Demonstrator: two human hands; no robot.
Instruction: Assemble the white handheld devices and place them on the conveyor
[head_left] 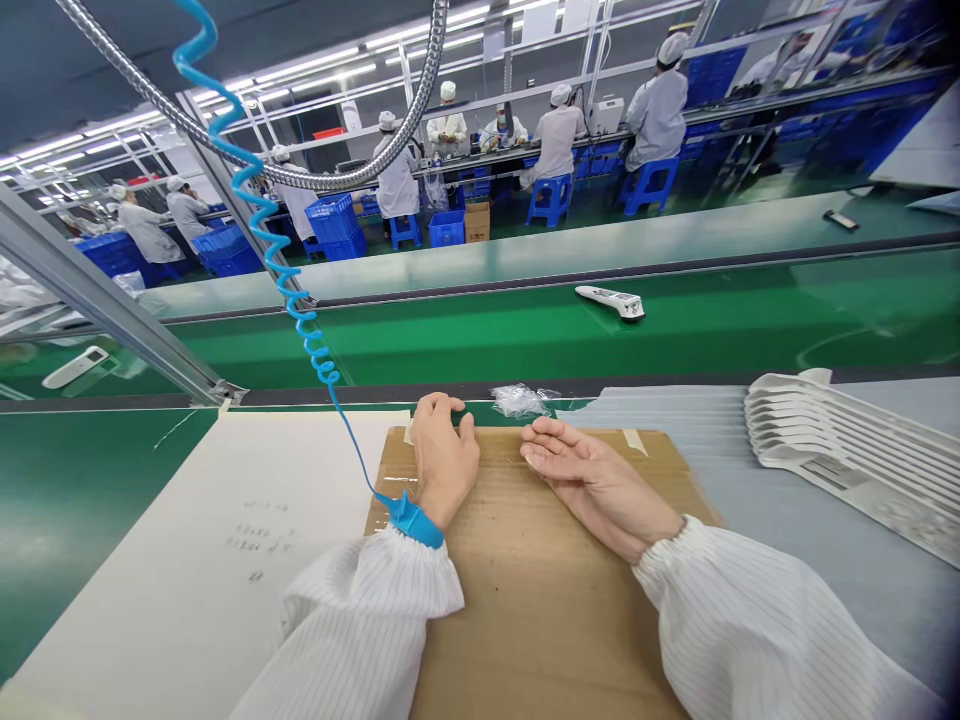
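A brown cardboard sheet (525, 590) lies flat in front of me, with strips of tape near its far corners. My left hand (444, 455) rests at the sheet's far left edge, fingers bent forward and thumb apart, holding nothing that I can see. Around that wrist is a blue wrist strap (414, 520) with a coiled blue cord (259, 205). Over the right half of the cardboard is my right hand (589, 470), palm turned inward, its fingers loosely extended and no object in them. Crumpled clear plastic (520, 400) sits just beyond the cardboard, between the hands.
White plastic housings (847, 450) are stacked at right on grey foam sheeting (720, 520). A white handheld device (613, 301) lies on the green conveyor belt (480, 345); another white device (75, 367) is at left. White board (300, 490) covers the left bench. A metal post (112, 290) slants upward.
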